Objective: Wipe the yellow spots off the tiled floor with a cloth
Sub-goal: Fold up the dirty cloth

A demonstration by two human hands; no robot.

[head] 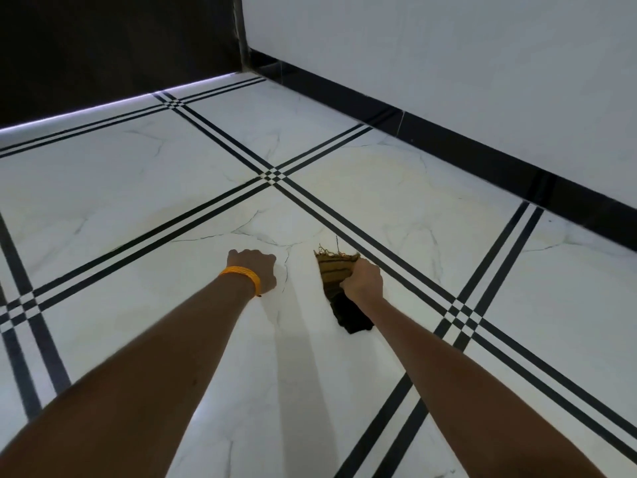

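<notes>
Cloth, yellow-brown with a frayed far edge and a dark near end, lies on the tiled floor under the right hand, which clutches it with the fingers curled down over its right side and the knuckles up. The right forearm runs straight out from the lower right of the view, nearly level with the floor. Just left of the cloth, and apart from it, the left hand is balled into a fist and rests knuckles-down on the bare tile, holding nothing. An orange wristband circles the left wrist, and that forearm stretches in from the lower left, roughly parallel to the other. Both hands sit on the same white marbled tile, near the double black stripes that border it on the right. Beyond the stripes, on the next tile, a faint yellowish smear spreads across the surface. Farther right a black skirting runs along the foot of a white wall.
</notes>
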